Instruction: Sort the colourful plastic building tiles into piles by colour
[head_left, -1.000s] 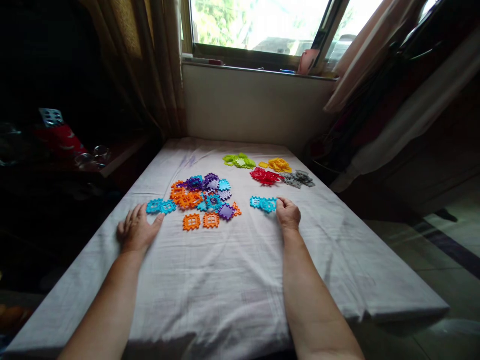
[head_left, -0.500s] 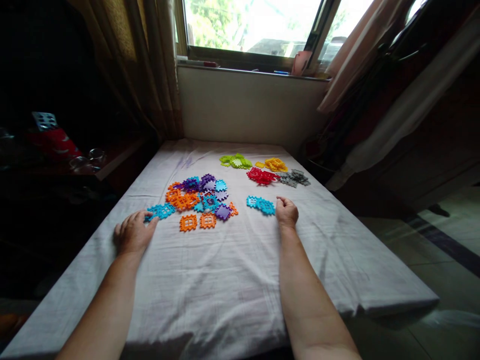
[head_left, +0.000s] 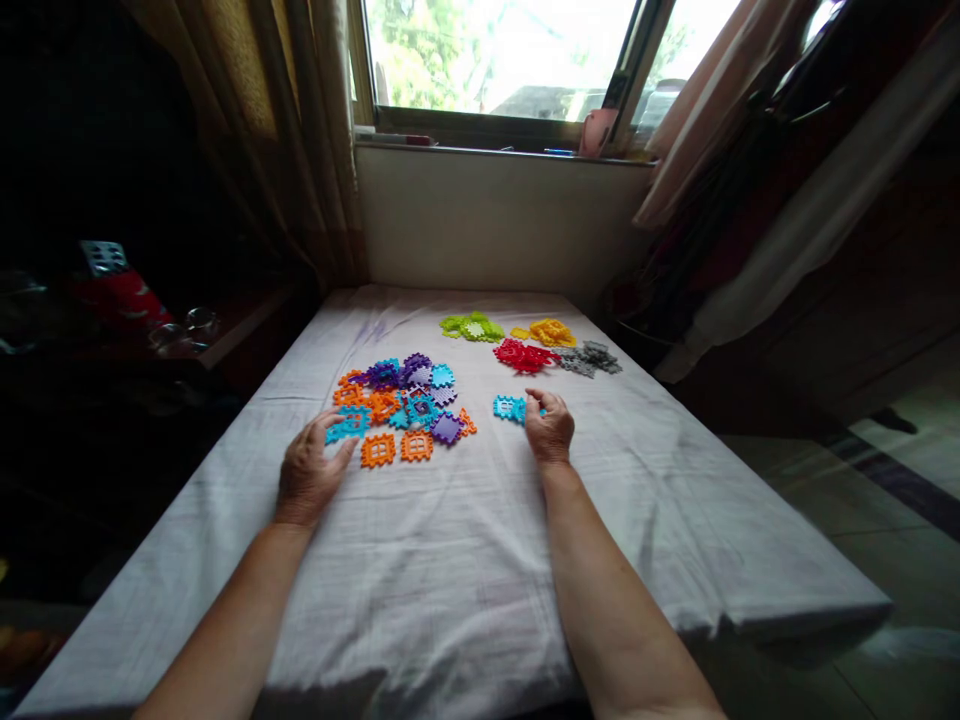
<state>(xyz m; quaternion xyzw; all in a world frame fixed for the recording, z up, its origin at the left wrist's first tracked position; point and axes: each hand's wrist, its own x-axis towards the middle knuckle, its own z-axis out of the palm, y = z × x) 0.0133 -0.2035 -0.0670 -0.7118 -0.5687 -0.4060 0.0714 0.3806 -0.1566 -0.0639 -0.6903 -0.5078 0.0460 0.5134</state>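
Observation:
My left hand [head_left: 311, 470] is closed on blue toothed interlocking tiles [head_left: 349, 424], gripping their left edge between thumb and fingers at the left of a mixed pile. Two orange window-shaped tiles [head_left: 378, 450] lie just right of its thumb. My right hand [head_left: 550, 428] has its fingers curled over a blue tile, mostly hidden, with a bit of blue showing at the fingertips. Another blue window tile [head_left: 508, 407] lies flat just left of those fingers. Purple tiles [head_left: 448, 428], orange and blue ones overlap in the mixed pile between my hands.
Toward the back of the cloth-covered table [head_left: 435, 570] are piles of green tiles [head_left: 472, 327], yellow tiles [head_left: 552, 332], red tiles [head_left: 523, 355] and grey tiles [head_left: 591, 358]. A wall with a window stands behind. Glasses [head_left: 201, 328] sit on a dark surface at left.
My left hand has moved right with the blue tiles, against the orange ones. My right hand has shifted left, over the right-hand blue tile. The colour piles at the back stay put.

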